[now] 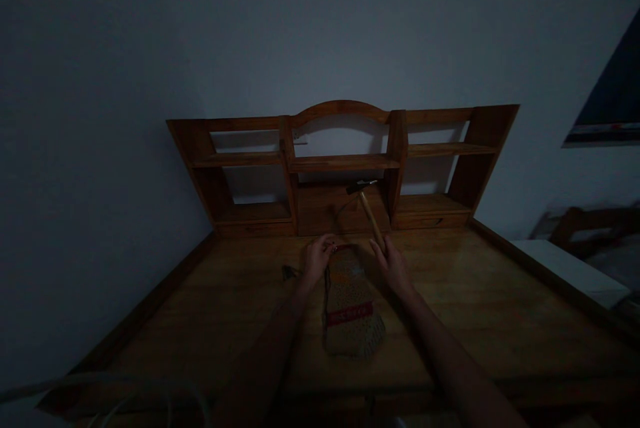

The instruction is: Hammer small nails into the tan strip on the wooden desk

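A wooden-handled hammer [369, 210] with a dark metal head is raised above the desk, gripped by my right hand [393, 265] low on the handle. My left hand [317, 258] pinches the top end of a woven tan piece [351, 308] with a red band that lies flat on the wooden desk [475, 301] between my forearms. What exactly the left fingers pinch is too dark to make out. The hammer head points left, over the back of the desk.
A wooden shelf unit [340, 161] with several open compartments stands at the back of the desk against a pale wall. A small dark object [289, 273] lies left of my left hand. White cables [125, 395] curve at the lower left. Furniture stands at the right.
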`<action>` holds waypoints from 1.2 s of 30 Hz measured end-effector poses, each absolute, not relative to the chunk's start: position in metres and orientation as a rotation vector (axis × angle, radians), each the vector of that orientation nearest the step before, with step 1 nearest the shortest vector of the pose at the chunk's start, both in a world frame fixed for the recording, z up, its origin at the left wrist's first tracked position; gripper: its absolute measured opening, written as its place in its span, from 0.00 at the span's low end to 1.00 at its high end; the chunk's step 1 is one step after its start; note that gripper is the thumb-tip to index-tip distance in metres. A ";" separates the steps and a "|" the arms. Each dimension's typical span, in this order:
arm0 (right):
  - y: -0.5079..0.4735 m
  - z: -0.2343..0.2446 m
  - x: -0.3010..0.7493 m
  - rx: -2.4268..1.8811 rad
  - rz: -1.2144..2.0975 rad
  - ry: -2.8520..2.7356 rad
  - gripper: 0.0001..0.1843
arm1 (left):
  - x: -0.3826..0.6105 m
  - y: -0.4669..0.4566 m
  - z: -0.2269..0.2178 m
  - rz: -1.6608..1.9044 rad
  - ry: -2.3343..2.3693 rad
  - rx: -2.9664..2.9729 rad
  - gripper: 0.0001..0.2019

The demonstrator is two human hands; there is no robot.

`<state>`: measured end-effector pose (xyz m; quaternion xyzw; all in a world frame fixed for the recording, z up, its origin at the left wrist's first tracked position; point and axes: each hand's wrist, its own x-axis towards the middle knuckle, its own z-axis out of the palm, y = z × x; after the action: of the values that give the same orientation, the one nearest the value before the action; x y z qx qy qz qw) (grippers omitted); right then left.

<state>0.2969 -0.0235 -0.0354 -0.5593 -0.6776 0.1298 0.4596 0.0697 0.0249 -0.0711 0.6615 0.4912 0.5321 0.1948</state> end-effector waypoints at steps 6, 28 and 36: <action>-0.028 -0.027 0.298 -1.326 0.402 -1.527 0.31 | 0.070 0.027 -0.071 1.485 1.321 1.829 0.07; -0.044 0.003 0.300 -1.173 0.687 -1.346 0.28 | 0.071 0.024 -0.071 1.340 1.245 1.706 0.07; -0.090 0.041 0.336 -1.359 0.713 -1.694 0.23 | 0.073 0.019 -0.059 1.301 1.341 1.612 0.09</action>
<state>0.3362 -0.0903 0.0406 -0.5410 -0.6742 0.2837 0.4151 0.0730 0.0192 -0.0594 0.6165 0.5129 0.4974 0.3308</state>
